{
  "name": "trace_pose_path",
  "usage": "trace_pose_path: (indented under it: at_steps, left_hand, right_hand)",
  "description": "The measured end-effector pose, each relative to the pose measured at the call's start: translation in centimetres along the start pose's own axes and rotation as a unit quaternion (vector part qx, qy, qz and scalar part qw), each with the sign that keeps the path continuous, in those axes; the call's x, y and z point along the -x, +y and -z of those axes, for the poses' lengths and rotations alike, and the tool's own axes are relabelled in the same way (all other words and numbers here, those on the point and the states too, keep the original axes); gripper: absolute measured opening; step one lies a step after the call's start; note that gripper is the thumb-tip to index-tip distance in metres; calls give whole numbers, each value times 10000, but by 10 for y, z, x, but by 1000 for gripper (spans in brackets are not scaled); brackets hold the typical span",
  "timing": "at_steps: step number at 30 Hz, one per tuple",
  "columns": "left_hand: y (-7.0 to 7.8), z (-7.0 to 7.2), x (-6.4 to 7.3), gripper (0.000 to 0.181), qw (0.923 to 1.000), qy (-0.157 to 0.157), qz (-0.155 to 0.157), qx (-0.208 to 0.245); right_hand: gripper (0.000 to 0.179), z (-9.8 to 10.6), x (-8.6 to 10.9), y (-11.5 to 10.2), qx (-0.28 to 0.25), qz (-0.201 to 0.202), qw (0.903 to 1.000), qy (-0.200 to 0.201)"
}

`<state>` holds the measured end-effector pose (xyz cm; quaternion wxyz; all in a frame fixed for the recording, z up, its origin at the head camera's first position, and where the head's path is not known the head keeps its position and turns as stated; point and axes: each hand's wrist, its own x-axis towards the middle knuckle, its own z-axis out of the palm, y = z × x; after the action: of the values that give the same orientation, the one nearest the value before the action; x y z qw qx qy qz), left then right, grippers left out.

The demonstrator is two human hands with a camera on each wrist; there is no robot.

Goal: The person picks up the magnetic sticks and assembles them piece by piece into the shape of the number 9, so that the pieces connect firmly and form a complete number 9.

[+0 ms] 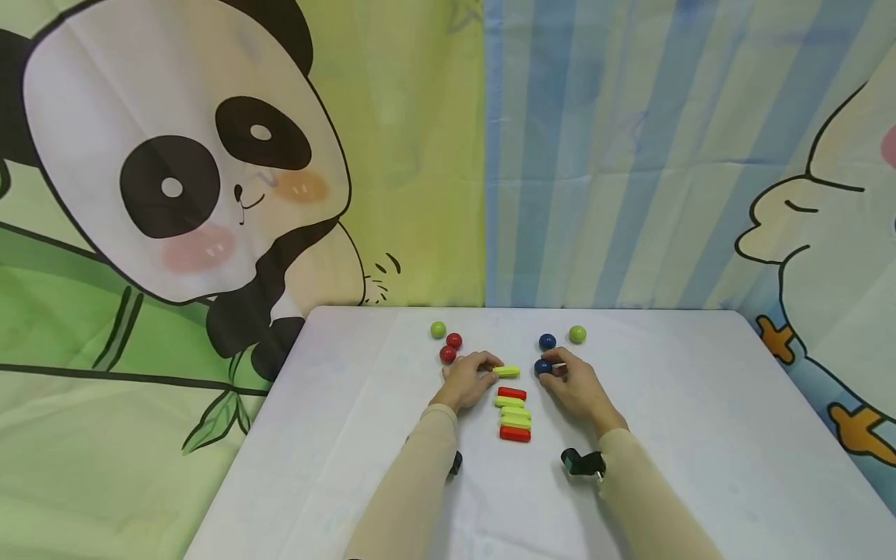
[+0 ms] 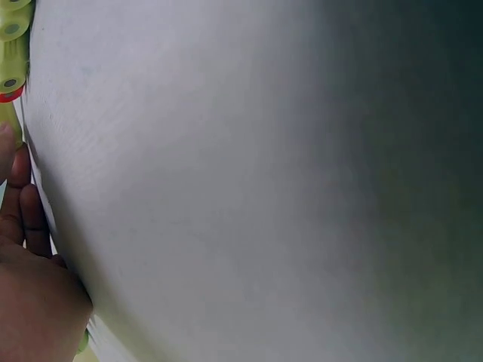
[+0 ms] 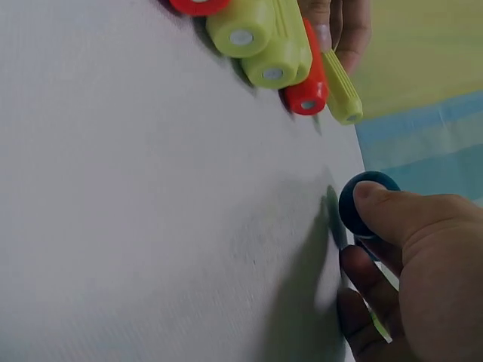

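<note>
Blue ball (image 1: 542, 366) — between right fingers (image 3: 371, 277)

Playroom-like setting, panda curtain (image 1: 231, 179)

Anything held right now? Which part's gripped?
Left hand: a yellow stick, by its left end in the head view. Right hand: a blue ball, by its right side there.

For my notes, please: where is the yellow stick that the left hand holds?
In the head view, the yellow stick is just beyond the farther red stick, left of the blue ball in the right hand.
</note>
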<state>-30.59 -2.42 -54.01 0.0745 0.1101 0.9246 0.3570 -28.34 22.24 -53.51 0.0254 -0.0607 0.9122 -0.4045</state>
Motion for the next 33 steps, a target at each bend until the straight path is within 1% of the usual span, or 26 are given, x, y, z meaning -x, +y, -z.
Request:
trace_pose_path:
  at_steps: [4, 9, 16, 20, 23, 28, 30, 33]
  left_hand:
    - [-3, 0, 3, 18, 10000, 5, 10, 14]
    - [-3, 0, 5, 18, 10000, 9, 23, 50]
    - [-1, 0, 0, 18, 10000, 13, 4, 35]
    - [1, 1, -1, 17, 10000, -6, 3, -2]
    - [2, 2, 0, 18, 10000, 3, -23, -13]
    - [0, 2, 1, 18, 10000, 38, -59, -42]
    - [0, 1, 1, 18, 10000, 55, -82, 3]
    - [0, 1, 2, 18, 9998, 80, -131, 81]
  right_hand:
    - [42, -9, 0, -2, -44, 36, 10000, -75]
    - [39, -12, 0, -6, -50, 101, 9998, -182]
    - [38, -10, -2, -7, -80, 172, 9996, -222]
    - [38, -10, -4, -8, 40, 212, 9992, -327]
    - [41, -9, -5, -9, 274, 307, 9982, -436]
    - [50, -8, -8, -11, 978, 538, 9916, -647]
    - [51, -8, -9, -12, 1211, 520, 9889, -689]
    - [50, -8, -10, -12, 1349, 392, 9875, -715]
